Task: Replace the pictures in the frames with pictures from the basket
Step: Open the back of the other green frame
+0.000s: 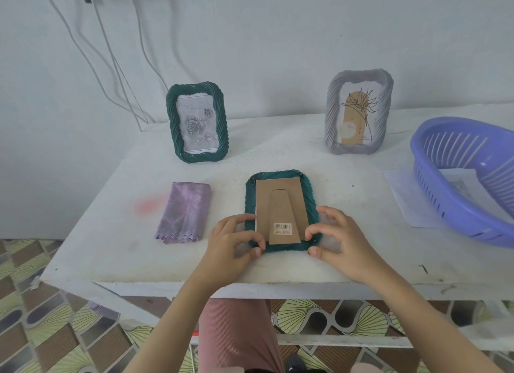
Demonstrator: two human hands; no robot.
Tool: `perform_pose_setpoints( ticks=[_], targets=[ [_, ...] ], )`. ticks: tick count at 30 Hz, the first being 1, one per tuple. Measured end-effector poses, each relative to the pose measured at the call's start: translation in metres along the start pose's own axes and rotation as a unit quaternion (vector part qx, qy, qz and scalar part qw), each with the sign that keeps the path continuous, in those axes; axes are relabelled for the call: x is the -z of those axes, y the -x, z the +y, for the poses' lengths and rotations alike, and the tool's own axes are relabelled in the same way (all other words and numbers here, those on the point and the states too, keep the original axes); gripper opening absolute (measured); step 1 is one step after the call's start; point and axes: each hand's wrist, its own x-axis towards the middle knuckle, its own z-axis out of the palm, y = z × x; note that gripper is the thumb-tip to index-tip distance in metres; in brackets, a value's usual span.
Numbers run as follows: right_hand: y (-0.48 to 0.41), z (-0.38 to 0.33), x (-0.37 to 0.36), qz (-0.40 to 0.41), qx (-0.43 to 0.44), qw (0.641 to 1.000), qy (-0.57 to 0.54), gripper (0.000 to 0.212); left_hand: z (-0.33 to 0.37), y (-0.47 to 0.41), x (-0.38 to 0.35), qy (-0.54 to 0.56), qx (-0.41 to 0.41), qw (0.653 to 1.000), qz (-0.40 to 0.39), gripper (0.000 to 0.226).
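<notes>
A dark green frame (308, 194) lies face down on the white table (111, 228), its brown cardboard back (278, 203) with a barcode sticker facing up. My left hand (233, 242) grips the frame's lower left corner, fingers curled on its edge. My right hand (342, 239) grips the lower right corner, thumb and fingers on the rim. A second green frame (198, 122) with a grey rose picture stands at the back left. A lilac frame (358, 111) with a line-drawn flower picture stands at the back right. The purple basket (456, 183) sits at the right, holding a white picture (459, 182).
A folded purple cloth (185, 212) lies left of the face-down frame. A white sheet (406, 194) lies partly under the basket. Cables hang down the wall at the back left. The table's front edge runs just below my hands.
</notes>
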Motion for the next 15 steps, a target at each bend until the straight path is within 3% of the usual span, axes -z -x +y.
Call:
perform_pose_setpoints(
  ticks=[5,11,15],
  targets=[
    [-0.0011,-0.0004,0.0004,-0.012,0.003,1.000,0.026,0.034,0.0012,0.0007,-0.0019,-0.003,0.002,1.000,0.007,0.023],
    [-0.0004,0.0007,0.0001,-0.011,0.006,1.000,0.029,0.033,-0.0004,0.0008,-0.0007,0.018,0.015,1.000,-0.004,0.009],
    [-0.0015,-0.0032,0.0029,-0.016,-0.004,1.000,0.008,0.035,0.0004,-0.0002,0.0022,0.034,0.025,0.999,-0.002,0.017]
  ],
)
